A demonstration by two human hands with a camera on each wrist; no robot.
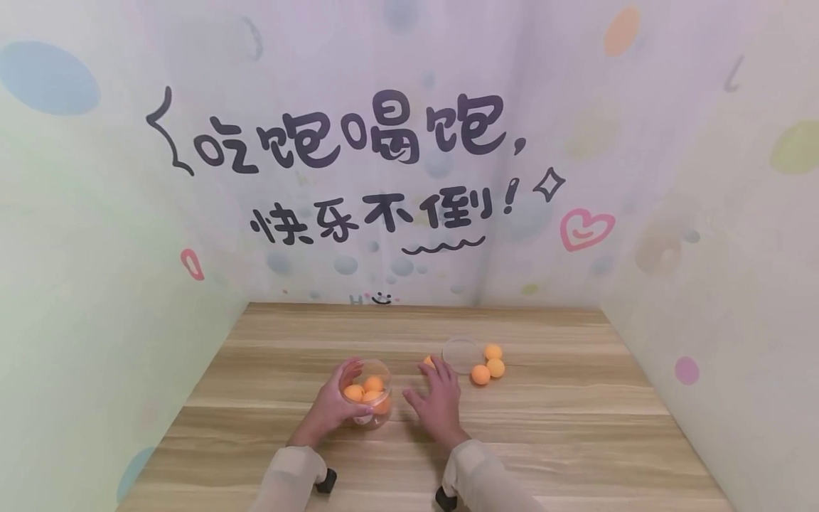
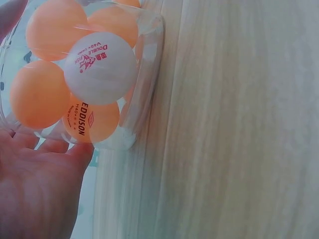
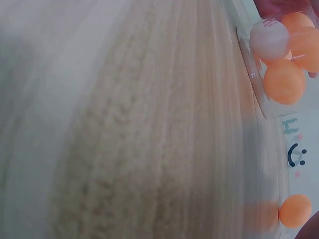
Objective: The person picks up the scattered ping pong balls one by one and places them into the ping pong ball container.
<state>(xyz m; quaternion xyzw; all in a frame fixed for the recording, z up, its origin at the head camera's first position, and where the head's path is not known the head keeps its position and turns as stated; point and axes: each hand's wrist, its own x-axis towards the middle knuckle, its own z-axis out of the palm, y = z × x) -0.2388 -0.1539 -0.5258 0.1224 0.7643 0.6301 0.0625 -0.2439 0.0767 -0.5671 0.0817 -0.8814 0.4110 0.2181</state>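
Observation:
My left hand [image 1: 329, 407] grips a clear plastic jar [image 1: 379, 366] from its left side, thumb across the near side and fingers behind. Inside the jar are several orange table tennis balls [image 2: 40, 94] and a white table tennis ball [image 2: 101, 68] with red print. To the right, my right hand [image 1: 440, 402] reaches forward with thumb and fingers spread apart. Its fingertips are right at a loose orange ball [image 1: 429, 362], partly covering it in the head view. That same ball [image 3: 295, 211] shows at the lower right in the right wrist view, close to a fingertip.
A clear round lid [image 1: 462, 340] lies flat beyond the right hand. Beside its right edge, three orange balls [image 1: 495, 368] sit clustered on the wood-grain table [image 1: 563, 434]. A printed wall [image 1: 384, 57] stands behind the table, with side walls left and right.

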